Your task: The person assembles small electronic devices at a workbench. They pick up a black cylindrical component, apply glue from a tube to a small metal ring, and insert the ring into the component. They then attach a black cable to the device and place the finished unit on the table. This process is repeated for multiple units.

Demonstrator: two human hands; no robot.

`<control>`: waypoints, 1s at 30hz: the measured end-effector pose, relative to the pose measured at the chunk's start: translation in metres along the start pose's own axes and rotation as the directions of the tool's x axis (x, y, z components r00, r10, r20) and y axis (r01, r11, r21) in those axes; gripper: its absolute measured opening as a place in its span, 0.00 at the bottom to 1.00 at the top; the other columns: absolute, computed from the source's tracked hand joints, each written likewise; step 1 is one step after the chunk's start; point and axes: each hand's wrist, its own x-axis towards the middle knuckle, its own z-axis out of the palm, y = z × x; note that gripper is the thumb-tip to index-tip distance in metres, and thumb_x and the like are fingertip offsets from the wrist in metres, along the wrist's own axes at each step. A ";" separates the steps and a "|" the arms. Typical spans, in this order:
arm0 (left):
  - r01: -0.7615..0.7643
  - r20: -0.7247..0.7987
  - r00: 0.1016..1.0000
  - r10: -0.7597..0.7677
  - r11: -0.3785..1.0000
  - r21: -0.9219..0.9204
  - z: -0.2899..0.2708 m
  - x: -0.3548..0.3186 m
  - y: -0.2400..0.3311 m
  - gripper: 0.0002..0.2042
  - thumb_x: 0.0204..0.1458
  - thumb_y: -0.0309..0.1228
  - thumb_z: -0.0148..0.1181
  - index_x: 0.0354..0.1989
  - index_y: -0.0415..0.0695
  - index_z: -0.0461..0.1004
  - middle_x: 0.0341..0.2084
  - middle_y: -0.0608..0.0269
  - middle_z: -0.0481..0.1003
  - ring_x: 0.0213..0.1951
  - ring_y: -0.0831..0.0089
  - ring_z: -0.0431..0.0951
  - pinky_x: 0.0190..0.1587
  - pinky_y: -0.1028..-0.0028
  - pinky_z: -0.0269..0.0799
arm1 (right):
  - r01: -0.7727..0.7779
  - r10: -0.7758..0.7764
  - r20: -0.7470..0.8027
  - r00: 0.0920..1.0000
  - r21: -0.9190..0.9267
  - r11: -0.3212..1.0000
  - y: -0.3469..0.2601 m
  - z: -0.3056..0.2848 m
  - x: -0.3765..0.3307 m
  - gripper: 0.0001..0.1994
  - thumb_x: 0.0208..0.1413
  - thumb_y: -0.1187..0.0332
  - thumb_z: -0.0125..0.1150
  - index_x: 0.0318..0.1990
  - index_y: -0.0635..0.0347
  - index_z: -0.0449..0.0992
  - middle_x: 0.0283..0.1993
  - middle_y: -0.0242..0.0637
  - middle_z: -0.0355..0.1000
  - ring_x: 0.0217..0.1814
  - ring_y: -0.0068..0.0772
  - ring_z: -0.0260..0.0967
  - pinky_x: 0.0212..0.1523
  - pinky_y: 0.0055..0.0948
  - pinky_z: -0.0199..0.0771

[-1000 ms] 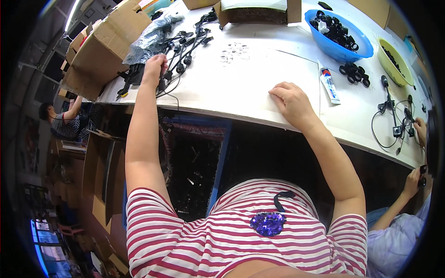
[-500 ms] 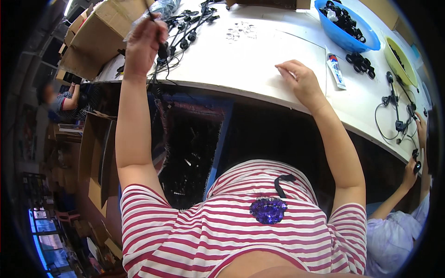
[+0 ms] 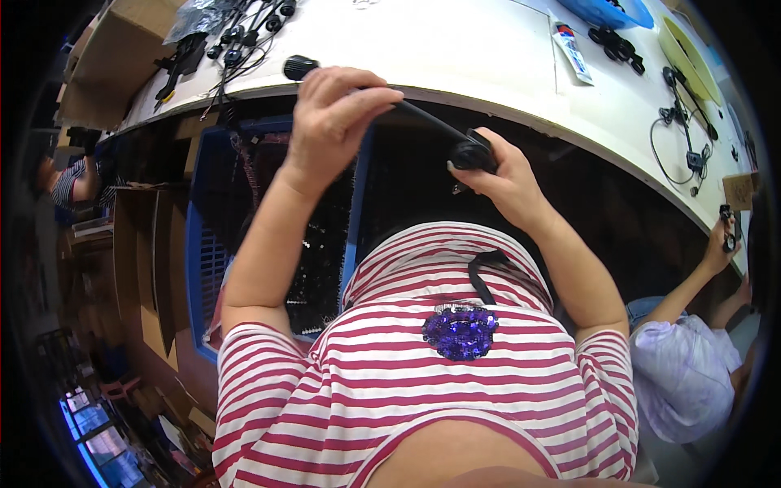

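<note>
In the head view, the left hand (image 3: 329,122) has come away from the black cables (image 3: 244,37) and pinches a black stick (image 3: 435,120) around its middle. The right hand (image 3: 508,175), which a moment ago hung bare over the counter (image 3: 480,53), is now closed around the stick's lower, round end. The stick slants across the counter's near edge, so it seems steadied from both sides.

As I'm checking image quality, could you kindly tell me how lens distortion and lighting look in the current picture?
Head view: white tabletop bright, bowed along its front; held black device low in contrast against the dark beneath; corners black; lower-left window glaring.
</note>
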 end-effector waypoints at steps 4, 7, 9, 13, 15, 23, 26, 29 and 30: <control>0.375 -0.263 0.685 -0.679 0.639 -0.672 0.036 -0.046 0.035 0.08 0.55 0.30 0.52 0.39 0.40 0.69 0.35 0.63 0.67 0.39 0.73 0.68 0.45 0.76 0.64 | -0.008 0.022 -0.077 0.997 0.173 0.985 0.023 0.003 -0.010 0.07 0.50 0.69 0.58 0.29 0.56 0.64 0.21 0.23 0.58 0.20 0.12 0.52 0.21 0.15 0.52; 0.120 0.368 0.283 -0.886 -0.348 -0.930 0.048 -0.054 0.044 0.23 0.53 0.50 0.48 0.44 0.41 0.65 0.33 0.61 0.67 0.38 0.71 0.69 0.47 0.68 0.64 | -0.038 0.043 -0.026 0.999 0.176 0.984 0.038 0.002 -0.014 0.07 0.50 0.67 0.58 0.33 0.58 0.68 0.25 0.23 0.62 0.25 0.12 0.56 0.26 0.15 0.55; -0.047 0.382 0.338 -0.860 -0.421 -0.906 0.039 -0.030 0.045 0.23 0.53 0.49 0.48 0.44 0.40 0.64 0.32 0.61 0.67 0.35 0.72 0.68 0.45 0.70 0.64 | -0.084 0.084 0.003 0.996 0.182 0.980 0.037 0.002 -0.022 0.07 0.50 0.68 0.59 0.33 0.58 0.68 0.26 0.24 0.63 0.28 0.13 0.57 0.29 0.15 0.57; -0.286 0.316 0.547 -0.775 -0.528 -0.800 0.029 -0.046 0.016 0.22 0.54 0.51 0.43 0.44 0.44 0.64 0.26 0.66 0.65 0.25 0.77 0.63 0.33 0.75 0.62 | 0.063 -0.037 0.144 0.989 -0.180 0.982 0.045 0.004 -0.032 0.07 0.51 0.77 0.52 0.38 0.62 0.67 0.26 0.27 0.65 0.27 0.21 0.63 0.32 0.21 0.65; -0.255 0.236 0.524 -0.818 -0.415 -0.874 0.016 -0.044 0.015 0.21 0.53 0.50 0.45 0.46 0.47 0.63 0.24 0.67 0.62 0.22 0.79 0.58 0.28 0.77 0.57 | 0.126 -0.083 0.131 0.988 -0.374 0.919 0.054 -0.004 -0.040 0.08 0.50 0.73 0.55 0.39 0.62 0.69 0.28 0.35 0.70 0.30 0.26 0.68 0.34 0.23 0.67; -0.143 0.053 0.528 -0.848 -0.150 -0.978 0.003 -0.038 0.018 0.22 0.50 0.49 0.51 0.53 0.60 0.58 0.24 0.69 0.65 0.22 0.80 0.62 0.29 0.78 0.59 | -0.176 0.134 -0.119 0.984 -0.484 0.857 0.128 -0.063 -0.076 0.09 0.51 0.71 0.53 0.39 0.62 0.73 0.36 0.42 0.73 0.41 0.38 0.70 0.42 0.30 0.67; -0.147 0.026 0.516 -0.856 -0.119 -0.982 -0.005 -0.037 0.018 0.22 0.50 0.49 0.50 0.53 0.60 0.58 0.24 0.69 0.66 0.22 0.80 0.62 0.29 0.78 0.59 | -0.241 0.140 -0.218 0.966 -0.559 0.793 0.149 -0.081 -0.079 0.11 0.52 0.68 0.52 0.41 0.62 0.72 0.39 0.44 0.72 0.44 0.43 0.69 0.46 0.33 0.65; -0.162 0.009 0.530 -0.848 -0.112 -0.980 -0.013 -0.036 0.016 0.22 0.50 0.49 0.51 0.53 0.59 0.58 0.24 0.68 0.66 0.22 0.80 0.62 0.29 0.78 0.59 | -0.349 0.220 -0.285 0.933 -0.564 0.749 0.144 -0.086 -0.081 0.13 0.53 0.66 0.50 0.43 0.63 0.71 0.40 0.47 0.71 0.45 0.46 0.68 0.48 0.34 0.64; -0.167 0.007 0.534 -0.846 -0.114 -0.979 -0.015 -0.036 0.014 0.22 0.50 0.49 0.51 0.53 0.58 0.58 0.24 0.68 0.66 0.22 0.80 0.62 0.29 0.78 0.59 | -0.347 0.201 -0.303 0.931 -0.574 0.742 0.146 -0.087 -0.081 0.13 0.53 0.66 0.50 0.42 0.64 0.71 0.40 0.47 0.71 0.45 0.46 0.68 0.48 0.34 0.64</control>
